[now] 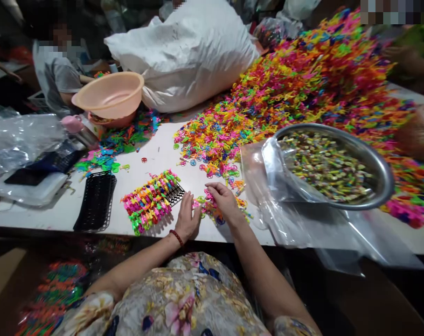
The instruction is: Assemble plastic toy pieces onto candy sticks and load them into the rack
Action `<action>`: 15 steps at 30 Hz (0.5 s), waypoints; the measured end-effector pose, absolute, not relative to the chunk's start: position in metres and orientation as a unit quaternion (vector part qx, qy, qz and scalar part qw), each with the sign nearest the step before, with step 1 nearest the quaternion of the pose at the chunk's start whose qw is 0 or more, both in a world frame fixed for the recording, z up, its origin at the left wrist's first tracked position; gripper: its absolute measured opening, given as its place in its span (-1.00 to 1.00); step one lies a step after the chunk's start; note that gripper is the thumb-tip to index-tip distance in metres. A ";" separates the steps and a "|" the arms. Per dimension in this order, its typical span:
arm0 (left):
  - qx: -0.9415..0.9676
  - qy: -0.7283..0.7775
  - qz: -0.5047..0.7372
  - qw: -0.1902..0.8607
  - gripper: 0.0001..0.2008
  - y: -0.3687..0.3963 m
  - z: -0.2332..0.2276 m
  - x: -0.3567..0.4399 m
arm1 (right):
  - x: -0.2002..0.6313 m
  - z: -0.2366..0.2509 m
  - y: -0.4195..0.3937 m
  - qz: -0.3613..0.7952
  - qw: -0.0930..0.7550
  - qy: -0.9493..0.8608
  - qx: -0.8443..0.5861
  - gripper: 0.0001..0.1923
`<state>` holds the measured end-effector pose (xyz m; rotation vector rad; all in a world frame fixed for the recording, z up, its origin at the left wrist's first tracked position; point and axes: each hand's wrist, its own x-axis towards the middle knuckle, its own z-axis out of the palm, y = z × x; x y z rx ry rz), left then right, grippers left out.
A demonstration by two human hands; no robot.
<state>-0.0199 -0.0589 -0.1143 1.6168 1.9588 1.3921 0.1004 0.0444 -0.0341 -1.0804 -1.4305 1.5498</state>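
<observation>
A black plastic rack [177,194] lies on the table, most of it covered with rows of small colourful plastic toy pieces [150,198]. My left hand [188,218] rests at the rack's bare right end, fingers stretched out and thumb apart, with no held thing visible. To its right, my right hand [226,201] is curled, thumb and fingertips around a small pink plastic piece [209,195] whose exact shape is partly hidden. Loose colourful pieces [217,215] lie under and around this hand. Farther left is a stack of bare black racks [95,200].
A large heap of colourful plastic pieces [302,79] spreads across the back right. Clear plastic bags [285,224] lie beside a metal basin [386,175] of small wrapped items. A white sack [194,56], peach basin [108,95] and pink-lidded bottle [73,125] stand behind. Another person [54,70] sits back left.
</observation>
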 end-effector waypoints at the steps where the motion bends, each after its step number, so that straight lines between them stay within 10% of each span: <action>1: 0.554 0.671 0.477 0.125 -0.50 -0.058 -0.114 -0.019 | 0.095 -0.034 0.049 0.571 0.370 -0.597 -0.426 -0.63; 15: 0.485 0.690 0.461 0.276 -0.33 -0.057 -0.093 -0.005 | -0.029 -0.033 0.141 0.072 0.077 -0.933 -0.343 -0.65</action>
